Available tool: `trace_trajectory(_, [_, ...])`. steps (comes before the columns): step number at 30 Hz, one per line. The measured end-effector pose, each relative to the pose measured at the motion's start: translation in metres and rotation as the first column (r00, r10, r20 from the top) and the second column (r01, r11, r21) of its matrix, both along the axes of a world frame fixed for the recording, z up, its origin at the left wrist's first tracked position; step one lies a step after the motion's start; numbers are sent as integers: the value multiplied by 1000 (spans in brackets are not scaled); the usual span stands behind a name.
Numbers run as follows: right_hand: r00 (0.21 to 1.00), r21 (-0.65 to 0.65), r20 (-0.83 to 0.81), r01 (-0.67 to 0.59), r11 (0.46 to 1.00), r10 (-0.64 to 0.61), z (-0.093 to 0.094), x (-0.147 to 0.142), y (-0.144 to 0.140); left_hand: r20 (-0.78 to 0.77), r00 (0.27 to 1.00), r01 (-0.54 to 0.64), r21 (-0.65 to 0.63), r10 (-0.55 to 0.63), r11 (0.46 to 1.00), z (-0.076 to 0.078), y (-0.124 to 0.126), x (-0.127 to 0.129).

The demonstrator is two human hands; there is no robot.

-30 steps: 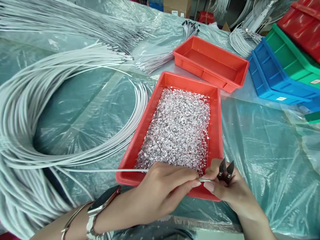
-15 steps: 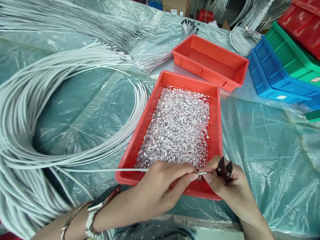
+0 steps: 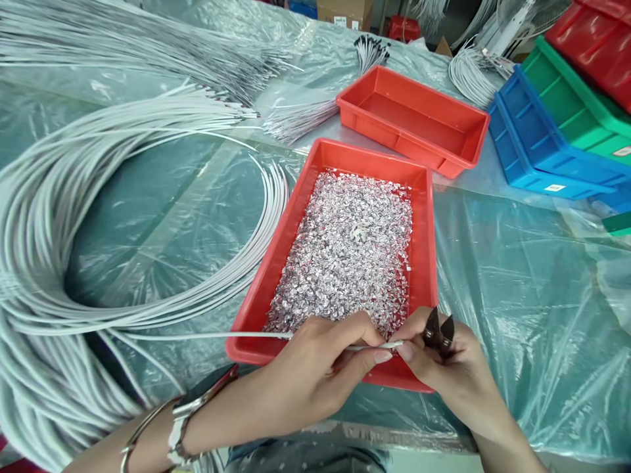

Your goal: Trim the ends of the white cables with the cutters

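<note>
A white cable (image 3: 207,336) runs from the left into my left hand (image 3: 310,371), whose thumb and fingers are closed around it near its end. My right hand (image 3: 456,374) pinches the cable's tip between thumb and forefinger. Tucked in that same hand are small cutting pliers (image 3: 438,334), dark pointed jaws up and slightly apart, handles hidden by the palm. Both hands hover over the near edge of a red tray (image 3: 428,263). Silvery foil-like scraps (image 3: 352,263) cover its floor, with a few whitish bits among them.
Left of the tray lies a large coil of white cables (image 3: 39,263). Thin wires (image 3: 148,46) spread behind it. A second red tray (image 3: 409,125) touches the back right, near stacked blue, green and red bins (image 3: 557,144). Plastic sheeting (image 3: 522,295) covers the table.
My left thumb and forefinger have parted a little, so more of the cable shows between them. My right hand keeps its pinch at the tip. The view has shifted very slightly.
</note>
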State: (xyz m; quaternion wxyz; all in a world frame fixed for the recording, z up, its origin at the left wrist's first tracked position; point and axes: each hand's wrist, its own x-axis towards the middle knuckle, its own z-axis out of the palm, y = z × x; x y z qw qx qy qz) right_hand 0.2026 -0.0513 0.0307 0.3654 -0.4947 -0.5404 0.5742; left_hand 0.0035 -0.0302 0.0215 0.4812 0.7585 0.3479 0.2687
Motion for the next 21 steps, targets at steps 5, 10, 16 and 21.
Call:
trace_trajectory(5, [999, 0, -34, -13, 1000, 13, -2, -1, 3, 68, 997, 32, -50, -28, 998, 2, 2, 0])
trace_trajectory(10, [998, -20, -36, -51, 998, 51, 1, 1, 2, 99, 994, 59, -40, -55, 997, 5, 4, 0])
trace_trajectory(16, [996, -38, 57, -72, 997, 74, 3, 6, 5, 69, 987, 146, -25, -144, 989, 10, 7, -1])
trace_trajectory(21, [994, 34, 111, -20, 999, 16, 1, 7, 11, 59, 991, 119, 46, -122, 992, 6, 6, 1])
